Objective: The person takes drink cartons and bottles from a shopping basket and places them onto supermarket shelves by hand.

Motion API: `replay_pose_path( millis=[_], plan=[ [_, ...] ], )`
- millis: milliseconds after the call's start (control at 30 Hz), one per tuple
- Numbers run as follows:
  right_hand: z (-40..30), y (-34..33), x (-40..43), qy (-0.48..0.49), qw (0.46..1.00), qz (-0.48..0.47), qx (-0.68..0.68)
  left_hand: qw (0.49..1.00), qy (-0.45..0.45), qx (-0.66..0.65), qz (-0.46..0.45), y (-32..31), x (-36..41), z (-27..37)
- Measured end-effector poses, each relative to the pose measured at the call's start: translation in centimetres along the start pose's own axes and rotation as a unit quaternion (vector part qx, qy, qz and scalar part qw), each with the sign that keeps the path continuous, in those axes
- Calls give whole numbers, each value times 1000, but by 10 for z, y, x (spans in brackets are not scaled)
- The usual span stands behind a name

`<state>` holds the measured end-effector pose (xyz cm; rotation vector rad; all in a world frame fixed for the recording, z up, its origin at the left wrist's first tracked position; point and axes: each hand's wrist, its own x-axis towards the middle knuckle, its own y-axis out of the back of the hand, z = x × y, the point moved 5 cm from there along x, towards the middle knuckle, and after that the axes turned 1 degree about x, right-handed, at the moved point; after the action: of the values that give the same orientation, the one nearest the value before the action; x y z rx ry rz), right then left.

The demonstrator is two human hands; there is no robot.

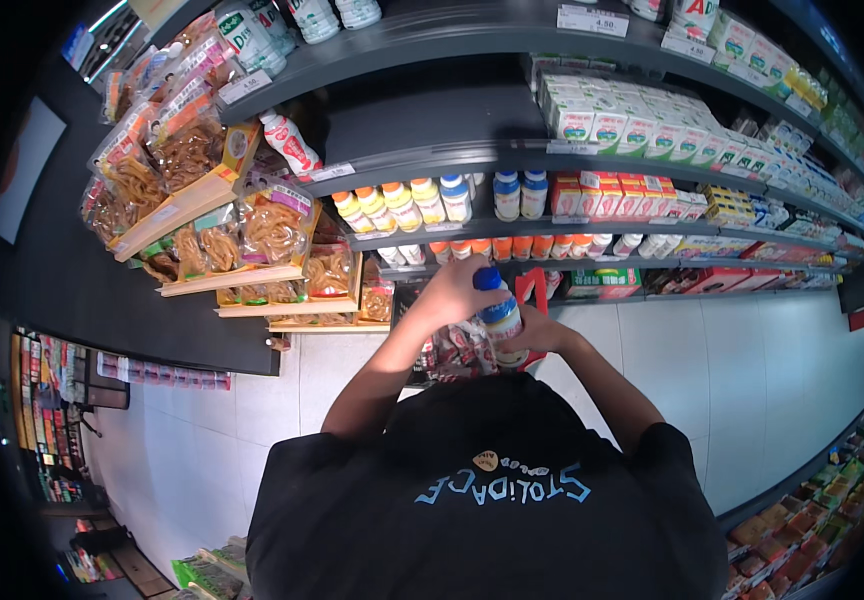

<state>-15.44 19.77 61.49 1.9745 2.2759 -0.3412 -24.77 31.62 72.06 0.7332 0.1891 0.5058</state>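
Note:
A white plastic bottle with a blue cap and a blue-and-white label [502, 315] is held upright or slightly tilted in front of my chest. My left hand [460, 291] grips its upper part beside the cap. Lower down on the other side, my right hand [537, 330] holds the bottle's body. Beneath the hands is a dark shopping basket, largely hidden, with red-and-white packaged goods [466, 349] in it. A red part, perhaps the basket's handle [532, 289], rises behind the bottle.
Shelves ahead carry capped bottles [402, 204], two blue-capped bottles [520, 195], white-and-green cartons [627, 127] and red boxes [612, 196]. A lone red-and-white bottle [289, 142] leans on an upper shelf. At left, a tiered rack [177, 210] of bagged food juts out. Tiled floor [649, 360] lies at right.

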Motion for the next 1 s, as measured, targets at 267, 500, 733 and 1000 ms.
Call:
replay_pose_path(
  millis=[267,500,733,1000],
  plan=[
    [40,51,38,-47,942,166,-286,990,-55,105,77,-14,16,2],
    [114,52,35,-123,671,144,-717,947,-34,33,317,-10,59,-46],
    [113,63,36,-54,763,241,-597,933,-9,104,344,-12,120,-77],
    [115,66,37,-16,781,283,-556,943,46,147,296,-34,158,-104]
  ],
)
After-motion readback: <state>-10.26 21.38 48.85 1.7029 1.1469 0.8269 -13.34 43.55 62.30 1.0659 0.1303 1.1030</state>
